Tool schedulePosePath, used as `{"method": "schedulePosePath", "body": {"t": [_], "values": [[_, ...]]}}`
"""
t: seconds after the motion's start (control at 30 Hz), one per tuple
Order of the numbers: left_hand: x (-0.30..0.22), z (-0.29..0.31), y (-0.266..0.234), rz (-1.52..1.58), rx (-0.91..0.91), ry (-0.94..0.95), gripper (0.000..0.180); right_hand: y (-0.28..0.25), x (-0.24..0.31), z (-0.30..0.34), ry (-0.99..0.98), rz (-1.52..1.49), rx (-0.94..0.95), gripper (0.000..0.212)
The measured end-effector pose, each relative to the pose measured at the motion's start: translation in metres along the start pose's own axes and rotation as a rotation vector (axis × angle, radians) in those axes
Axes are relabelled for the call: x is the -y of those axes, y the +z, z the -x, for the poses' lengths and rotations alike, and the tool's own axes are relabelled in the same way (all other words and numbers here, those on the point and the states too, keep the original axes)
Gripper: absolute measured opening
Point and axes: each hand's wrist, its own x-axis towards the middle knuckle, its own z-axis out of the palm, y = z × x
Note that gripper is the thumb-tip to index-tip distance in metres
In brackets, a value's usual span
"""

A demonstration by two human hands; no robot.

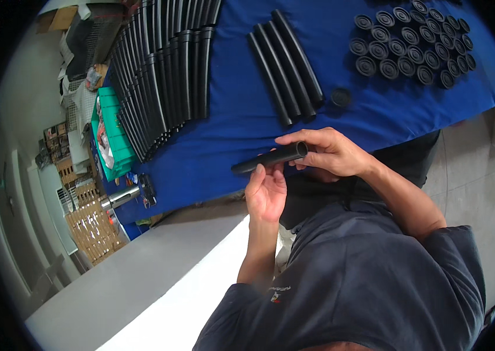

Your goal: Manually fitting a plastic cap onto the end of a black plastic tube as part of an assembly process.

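Between my two hands, over the near edge of the blue-covered table, is a black hollow tube, tilted with its open end up to the right. My left hand grips it from below near the middle, thumb along its side. The fingers of my right hand close around the open end. Just beyond lie several loose black tubes side by side. A single round black cap rests to the right of them.
Many black tubes are stacked in rows at the left. Round black ringed caps are spread at the far right. A green bin with plastic bags stands by the left edge, near a shiny metal cylinder.
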Motion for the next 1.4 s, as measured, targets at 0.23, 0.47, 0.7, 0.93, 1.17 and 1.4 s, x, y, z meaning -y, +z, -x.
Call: {"method": "schedulePosePath", "body": {"t": [0.23, 0.47, 0.7, 0.93, 1.17, 1.4], "values": [[0.004, 0.003, -0.002, 0.101, 0.130, -0.090, 0.034, 0.002, 0.000, 0.002, 0.000, -0.099, -0.016, 0.041], [0.021, -0.002, 0.018, 0.069, 0.278, -0.131, 0.038, 0.001, -0.014, -0.002, -0.021, -0.105, -0.072, 0.032], [0.017, -0.032, -0.005, -0.037, 0.440, 0.014, 0.033, 0.002, -0.003, 0.010, -0.096, 0.203, -0.173, 0.038], [0.017, -0.057, 0.002, -0.120, 0.539, 0.126, 0.029, -0.010, 0.037, 0.029, -0.300, 1.288, -0.702, 0.055], [0.025, -0.056, 0.006, -0.130, 0.490, 0.180, 0.036, -0.034, 0.022, 0.015, -0.097, 1.565, -0.554, 0.049], [0.028, -0.053, 0.010, -0.065, 0.483, 0.209, 0.045, -0.012, 0.017, 0.026, -0.004, 0.615, -0.534, 0.038]]}}
